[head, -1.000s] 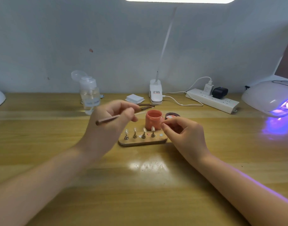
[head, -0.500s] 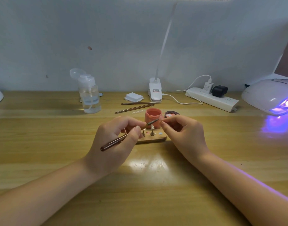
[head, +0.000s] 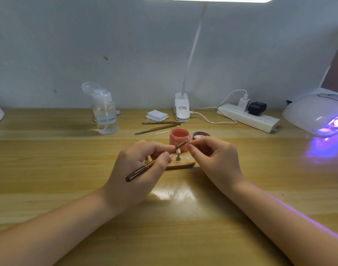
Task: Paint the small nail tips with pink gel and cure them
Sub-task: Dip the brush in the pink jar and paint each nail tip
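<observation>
Lowering from above the open pink gel jar (head: 179,139), the left hand (head: 139,169), its grip clamped on the brown-handled brush (head: 143,168), met a nail tip, presumably pinched in the right hand (head: 215,160), above the wooden holder (head: 180,165) on the counter (head: 68,160); painting seemed underway.

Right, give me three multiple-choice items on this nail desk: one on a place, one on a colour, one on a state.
1. Where is the curing lamp? A far right B far left C desk centre
2. The open gel jar is: A blue B pink C green
3. The left hand: A lies flat B holds the brush C grips the pump bottle

A: it glows violet at the right edge.
B: jar and contents look coral pink.
B: fingers curl round the handle, the tip near the right hand, which pinches something too small to tell.
</observation>
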The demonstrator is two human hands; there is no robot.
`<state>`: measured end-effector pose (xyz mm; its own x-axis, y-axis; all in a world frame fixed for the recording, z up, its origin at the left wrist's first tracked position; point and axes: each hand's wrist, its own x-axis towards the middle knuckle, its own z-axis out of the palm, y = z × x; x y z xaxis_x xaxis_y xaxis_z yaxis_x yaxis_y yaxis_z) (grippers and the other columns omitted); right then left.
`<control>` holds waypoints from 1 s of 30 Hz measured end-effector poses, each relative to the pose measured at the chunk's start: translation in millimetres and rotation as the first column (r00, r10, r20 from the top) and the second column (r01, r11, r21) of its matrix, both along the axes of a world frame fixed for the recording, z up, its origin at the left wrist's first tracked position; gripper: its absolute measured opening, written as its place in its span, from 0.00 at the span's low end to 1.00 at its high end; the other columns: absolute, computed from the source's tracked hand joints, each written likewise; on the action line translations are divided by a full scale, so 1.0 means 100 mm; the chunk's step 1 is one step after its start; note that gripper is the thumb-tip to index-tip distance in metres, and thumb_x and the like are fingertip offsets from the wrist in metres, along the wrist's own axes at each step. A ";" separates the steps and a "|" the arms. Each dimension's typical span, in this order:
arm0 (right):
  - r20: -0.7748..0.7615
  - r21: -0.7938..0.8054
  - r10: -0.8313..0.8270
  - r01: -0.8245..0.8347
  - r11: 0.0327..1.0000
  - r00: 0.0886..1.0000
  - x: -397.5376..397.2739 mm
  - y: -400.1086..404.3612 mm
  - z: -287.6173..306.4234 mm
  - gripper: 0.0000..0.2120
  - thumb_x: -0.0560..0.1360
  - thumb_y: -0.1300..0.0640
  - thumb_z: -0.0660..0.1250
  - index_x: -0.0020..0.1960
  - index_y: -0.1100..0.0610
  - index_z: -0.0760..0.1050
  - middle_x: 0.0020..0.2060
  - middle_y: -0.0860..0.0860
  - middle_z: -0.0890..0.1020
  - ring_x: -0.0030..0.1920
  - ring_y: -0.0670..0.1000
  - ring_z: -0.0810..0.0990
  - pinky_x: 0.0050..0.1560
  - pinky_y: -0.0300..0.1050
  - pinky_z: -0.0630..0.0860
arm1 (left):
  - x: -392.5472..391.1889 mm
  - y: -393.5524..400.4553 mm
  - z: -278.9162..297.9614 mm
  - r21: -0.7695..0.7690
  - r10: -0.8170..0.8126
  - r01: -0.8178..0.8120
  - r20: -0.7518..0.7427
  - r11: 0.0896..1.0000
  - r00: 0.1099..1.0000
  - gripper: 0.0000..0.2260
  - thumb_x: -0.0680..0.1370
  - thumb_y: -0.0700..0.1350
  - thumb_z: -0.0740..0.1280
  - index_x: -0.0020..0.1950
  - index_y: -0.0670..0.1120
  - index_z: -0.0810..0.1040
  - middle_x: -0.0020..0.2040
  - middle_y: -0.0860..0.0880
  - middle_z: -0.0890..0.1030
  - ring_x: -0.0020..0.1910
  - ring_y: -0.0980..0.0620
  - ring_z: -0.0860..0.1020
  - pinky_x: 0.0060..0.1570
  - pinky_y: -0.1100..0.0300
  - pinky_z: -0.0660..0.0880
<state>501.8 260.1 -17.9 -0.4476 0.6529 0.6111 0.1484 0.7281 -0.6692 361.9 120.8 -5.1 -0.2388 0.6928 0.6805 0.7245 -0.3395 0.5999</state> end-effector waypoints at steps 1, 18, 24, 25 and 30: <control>-0.002 0.003 -0.001 0.001 1.000 1.000 0.00 0.00 0.00 0.04 0.71 0.63 0.73 0.45 0.57 0.84 0.36 0.49 0.84 0.39 0.43 0.80 0.40 0.32 0.75 | -0.01 -0.01 -0.01 0.000 -0.001 0.001 -0.002 1.000 1.000 0.11 0.75 0.50 0.63 0.51 0.49 0.82 0.41 0.55 0.83 0.43 0.53 0.81 0.42 0.57 0.76; 0.009 -0.022 0.012 -0.011 1.000 1.000 0.00 -0.01 0.00 0.04 0.72 0.62 0.73 0.46 0.58 0.84 0.36 0.49 0.84 0.36 0.41 0.79 0.40 0.31 0.74 | 0.02 -0.01 -0.01 -0.022 0.017 -0.016 0.008 1.000 1.000 0.12 0.74 0.51 0.62 0.50 0.50 0.83 0.40 0.57 0.83 0.44 0.54 0.80 0.43 0.62 0.73; -0.006 -0.032 0.010 -0.010 0.999 1.000 0.00 -0.02 0.00 0.03 0.72 0.62 0.73 0.45 0.58 0.84 0.36 0.49 0.84 0.37 0.42 0.80 0.40 0.33 0.75 | 0.03 -0.02 0.01 -0.002 -0.009 0.009 0.034 1.000 0.999 0.11 0.76 0.50 0.61 0.52 0.49 0.81 0.41 0.56 0.82 0.44 0.55 0.81 0.41 0.66 0.74; -0.002 -0.028 0.013 -0.013 1.000 1.000 0.00 -0.02 0.01 0.03 0.72 0.62 0.73 0.46 0.59 0.84 0.36 0.49 0.84 0.37 0.42 0.80 0.40 0.33 0.75 | 0.03 -0.02 0.00 -0.015 -0.010 0.011 0.029 1.000 1.000 0.12 0.76 0.50 0.62 0.52 0.49 0.82 0.41 0.56 0.83 0.44 0.55 0.81 0.42 0.66 0.74; -0.010 -0.034 0.011 -0.012 0.999 1.000 -0.01 -0.02 0.01 0.03 0.72 0.62 0.73 0.46 0.58 0.84 0.36 0.47 0.83 0.37 0.41 0.80 0.40 0.32 0.75 | 0.03 -0.04 -0.01 -0.002 0.001 -0.001 0.034 1.000 0.999 0.11 0.75 0.50 0.62 0.50 0.49 0.82 0.40 0.56 0.82 0.44 0.53 0.80 0.42 0.63 0.74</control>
<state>501.0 258.2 -16.6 -0.4495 0.6682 0.5928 0.1337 0.7065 -0.6950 364.5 117.1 -5.7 -0.2626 0.6938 0.6706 0.7037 -0.3379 0.6250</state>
